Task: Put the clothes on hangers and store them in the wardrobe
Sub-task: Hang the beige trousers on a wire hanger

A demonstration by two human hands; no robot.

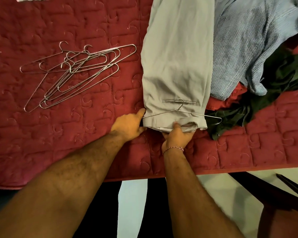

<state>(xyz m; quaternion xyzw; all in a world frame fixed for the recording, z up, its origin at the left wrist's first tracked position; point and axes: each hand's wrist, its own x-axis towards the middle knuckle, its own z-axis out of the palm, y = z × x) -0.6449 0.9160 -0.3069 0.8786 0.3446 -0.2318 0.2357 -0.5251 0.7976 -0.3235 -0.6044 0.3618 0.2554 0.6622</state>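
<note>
Grey trousers (177,57) lie lengthwise on the red quilted bed (59,134), waistband toward me. A wire hanger (184,112) rests on top of the waistband, its right tip poking out past the cloth. My left hand (129,126) grips the waistband's left corner, thumb on top. My right hand (177,134), with a thread bracelet on the wrist, pinches the waistband's lower edge near its middle. A pile of several more wire hangers (76,73) lies to the left on the quilt.
To the right of the trousers lie a blue-grey woven garment (251,42), a dark green garment (273,86) and a red one (230,98). The bed's near edge (213,172) runs below my hands; pale floor and a dark wooden piece (273,194) lie beyond it.
</note>
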